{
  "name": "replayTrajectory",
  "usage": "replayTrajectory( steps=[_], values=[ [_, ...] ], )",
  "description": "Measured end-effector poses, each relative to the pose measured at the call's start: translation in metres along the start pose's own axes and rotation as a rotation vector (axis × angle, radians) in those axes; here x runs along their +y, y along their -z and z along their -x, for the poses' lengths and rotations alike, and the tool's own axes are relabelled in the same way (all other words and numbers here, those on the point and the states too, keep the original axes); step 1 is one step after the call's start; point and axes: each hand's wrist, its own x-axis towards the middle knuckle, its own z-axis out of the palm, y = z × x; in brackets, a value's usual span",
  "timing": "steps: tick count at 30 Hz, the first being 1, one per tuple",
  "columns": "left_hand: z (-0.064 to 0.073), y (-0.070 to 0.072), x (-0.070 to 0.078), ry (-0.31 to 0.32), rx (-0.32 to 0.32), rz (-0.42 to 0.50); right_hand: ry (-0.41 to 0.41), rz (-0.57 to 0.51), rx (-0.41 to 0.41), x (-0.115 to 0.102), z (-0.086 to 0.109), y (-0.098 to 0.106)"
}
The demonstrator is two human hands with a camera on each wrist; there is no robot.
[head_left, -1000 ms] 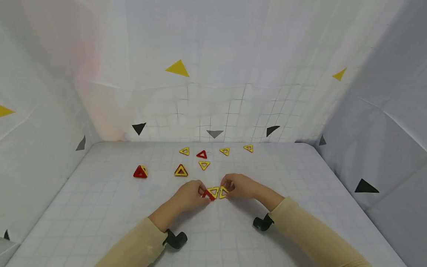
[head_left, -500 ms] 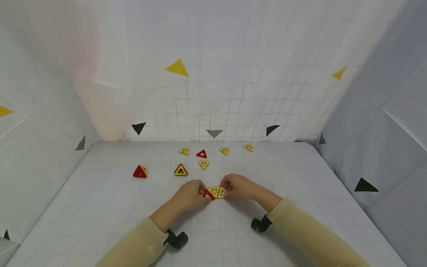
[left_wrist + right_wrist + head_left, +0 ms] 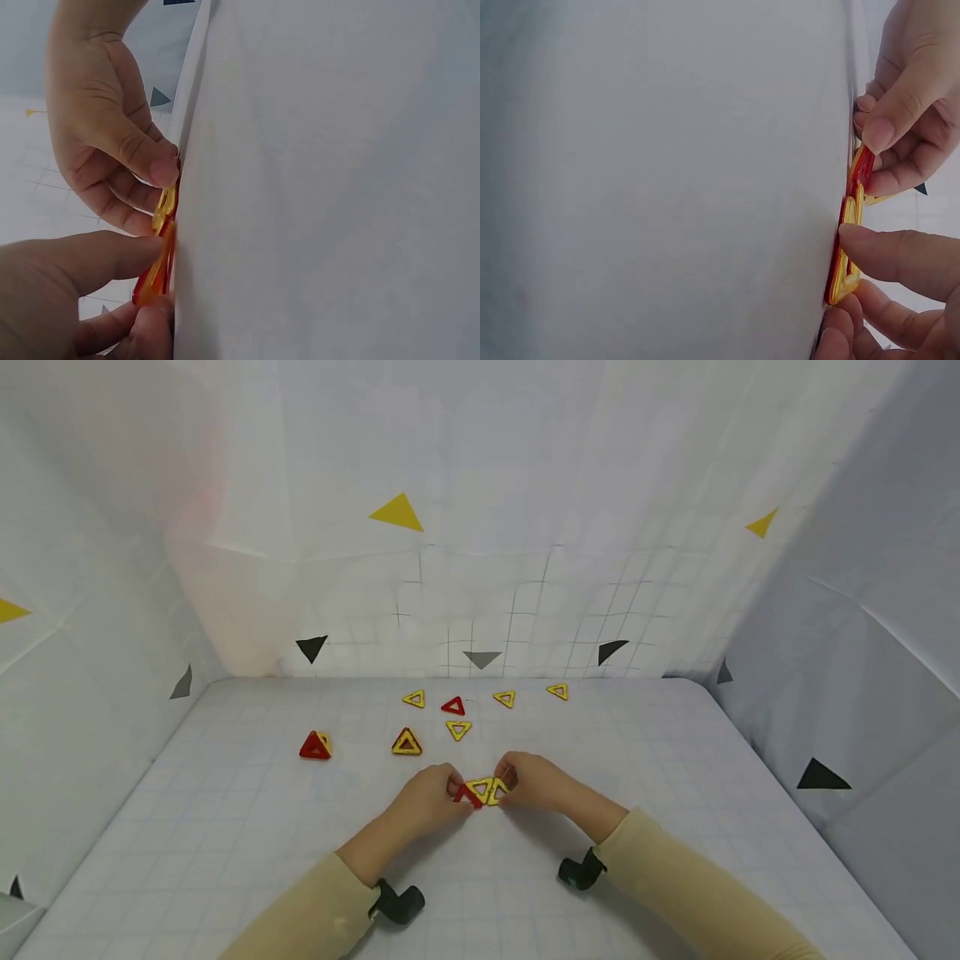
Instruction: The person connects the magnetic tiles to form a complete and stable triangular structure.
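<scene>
A strip of triangular magnetic tiles lies on the table between my hands. At its left end, my left hand point(image 3: 423, 797) pinches a red triangle tile point(image 3: 474, 798) between thumb and fingers. The right-end yellow triangle tile point(image 3: 492, 795) is pinched by my right hand point(image 3: 536, 782). Between them sits another yellow triangle tile point(image 3: 480, 781), its edges against both neighbours. In the right wrist view, a red edge shows along the underside of the yellow tile point(image 3: 846, 289). The fingers cover parts of both end tiles.
Behind the hands lie several loose yellow tiles point(image 3: 459, 727) and a red tile point(image 3: 453, 706). A small red-and-yellow pyramid point(image 3: 315, 746) stands at left, and a yellow-and-red triangular piece point(image 3: 407, 743) nearer the middle. White sheet walls point(image 3: 480, 602) border the gridded table point(image 3: 225, 827).
My right hand has moved slightly left with its yellow tile, closing the gap to the middle yellow tile. The left hand stays nearly still on the red tile.
</scene>
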Motion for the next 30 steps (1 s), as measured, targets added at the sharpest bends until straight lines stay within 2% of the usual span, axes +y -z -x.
replayTrajectory(
  steps=[11,18,26,30],
  values=[
    [-0.0005,-0.0027,-0.0061,0.051,0.012,0.059,-0.031,-0.051,0.008,0.0009,-0.0009,0.0004],
    [0.0015,-0.0010,-0.0048,0.050,0.022,0.051,-0.034,-0.094,-0.017,0.0024,-0.0010,0.0007],
    [0.0016,-0.0001,-0.0045,0.055,0.010,0.084,-0.030,-0.074,-0.001,0.0029,0.0007,-0.0004],
    [0.0015,0.0005,-0.0054,0.039,0.017,0.090,-0.016,-0.062,0.005,0.0034,0.0012,-0.0002]
  ],
)
